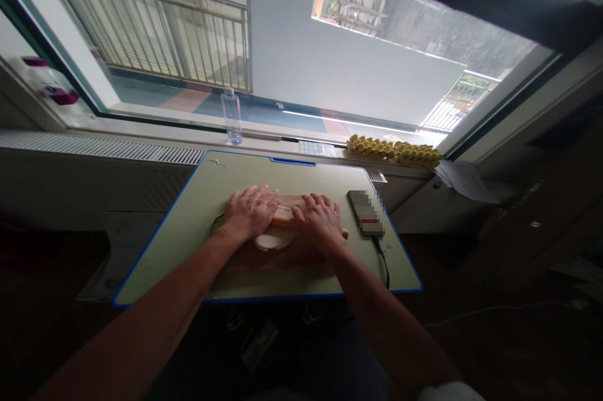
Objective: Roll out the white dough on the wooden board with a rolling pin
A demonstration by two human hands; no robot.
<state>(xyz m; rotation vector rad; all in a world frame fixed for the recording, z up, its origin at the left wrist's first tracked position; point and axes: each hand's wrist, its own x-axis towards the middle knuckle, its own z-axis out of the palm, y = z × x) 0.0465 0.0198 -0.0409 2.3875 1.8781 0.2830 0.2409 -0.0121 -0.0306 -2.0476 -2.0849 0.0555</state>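
Observation:
A light wooden rolling pin (283, 217) lies crosswise on a flattened piece of pale dough (274, 239). Over the pin's left part my left hand (251, 211) is closed, fingers bent forward across it. My right hand (320, 219) covers the right part in the same way, and the pin's end pokes out beside the wrist. Beneath the dough is a reddish-brown wooden board (268, 264), partly hidden by my hands and forearms. The board rests on a small pale green table (183, 250) with a blue edge.
A phone (360, 209) with a black cable (384, 259) lies right of the board. Thin pale strips (217, 163) sit at the table's far left corner. On the windowsill stand a clear bottle (232, 117), yellow egg trays (393, 151) and a purple-capped bottle (54, 90).

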